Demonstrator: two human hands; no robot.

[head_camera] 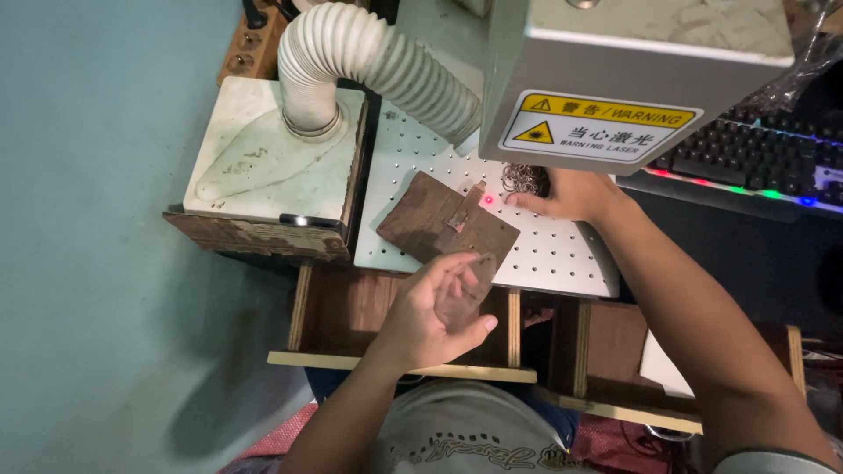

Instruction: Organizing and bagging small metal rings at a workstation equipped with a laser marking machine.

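**Hands at the laser bed**

White perforated plate [562, 254] sits under a grey laser head [632, 79], with a ribbed hose [386, 61] running off to the left and a keyboard [755, 158] at the right. On the plate lies a brown wooden board [430, 224], turned like a diamond, a red dot [488, 199] glowing just off its upper right edge.

The left hand [435, 312] hovers near the board's lower corner, loosely cupped around a thin clear piece [461, 294], its long side roughly upright in the view. The right hand [566, 195] rests further back, fingertips pressed on the plate beside a heap of small metal rings [524, 178]; whether it pinches one I cannot tell. That hand lies nearer the dot.
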